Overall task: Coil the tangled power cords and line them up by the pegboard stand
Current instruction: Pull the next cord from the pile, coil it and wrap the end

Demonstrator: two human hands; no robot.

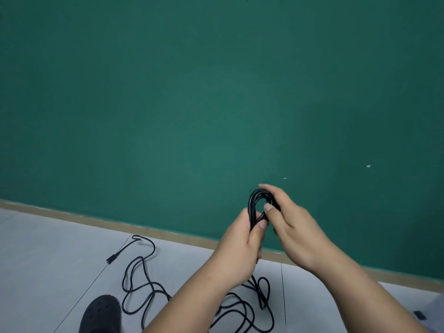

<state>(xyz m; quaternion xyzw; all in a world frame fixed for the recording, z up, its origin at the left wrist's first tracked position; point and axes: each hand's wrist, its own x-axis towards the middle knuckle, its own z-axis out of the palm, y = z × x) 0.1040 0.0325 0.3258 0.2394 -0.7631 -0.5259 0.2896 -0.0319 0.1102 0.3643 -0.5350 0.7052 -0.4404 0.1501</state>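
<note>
Left hand [242, 239] clenched around coil [255, 205]; right hand [292, 227] pinching its 1 o'clock side. Loose cord [144, 280] tangled on floor [48, 248] at 7 o'clock.

Bare, sleeveless forearms; black perforated clog [101, 313] on one foot.

No text, label, brand, number or sign can be read anywhere in the view. The green wall [216, 92] behind the gripped loops is plain. The black power cord [254, 207] pinched between the hands shows no printing, though any fine marking on its sheath may simply be too small to make out. The plug end [111, 259] lying on the floor, down and to the left of the grip, carries no legible mark either.
</note>
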